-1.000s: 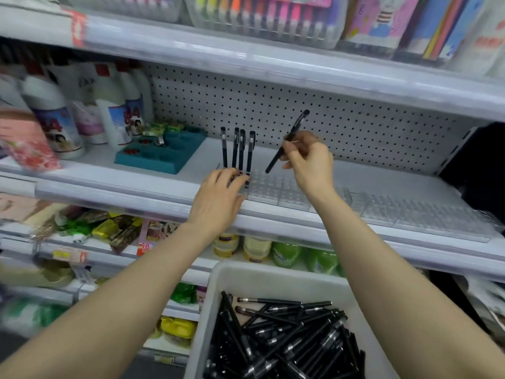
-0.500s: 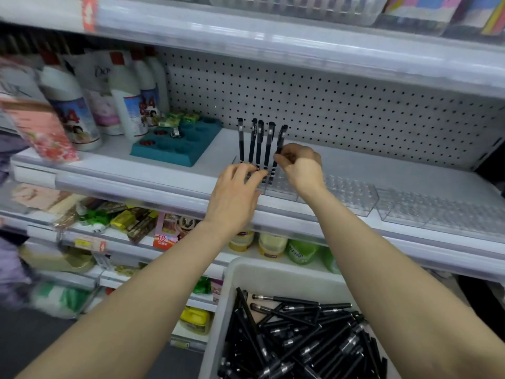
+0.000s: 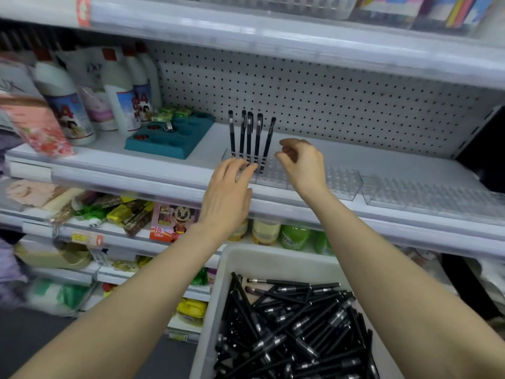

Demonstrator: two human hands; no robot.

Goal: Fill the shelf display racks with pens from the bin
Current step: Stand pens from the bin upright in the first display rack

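Several black pens (image 3: pixel 250 136) stand upright in the left end of a clear plastic display rack (image 3: pixel 338 180) on the middle shelf. My left hand (image 3: pixel 228 192) rests with straight fingers on the rack's front left corner, just below the pens. My right hand (image 3: pixel 303 162) hovers just right of the pens, fingers loosely curled and holding nothing. A white bin (image 3: pixel 246 263) at the bottom holds a heap of loose black pens (image 3: pixel 295 332).
A second clear rack (image 3: pixel 431 196) sits further right on the shelf. A teal tray (image 3: pixel 169 139) and white bottles (image 3: pixel 120 94) stand to the left. A pegboard wall (image 3: pixel 314 97) backs the shelf. Lower shelves hold packaged goods.
My right hand set the pen it held into the rack beside the others, then let go and drew back to the right. My left hand stayed on the rack.
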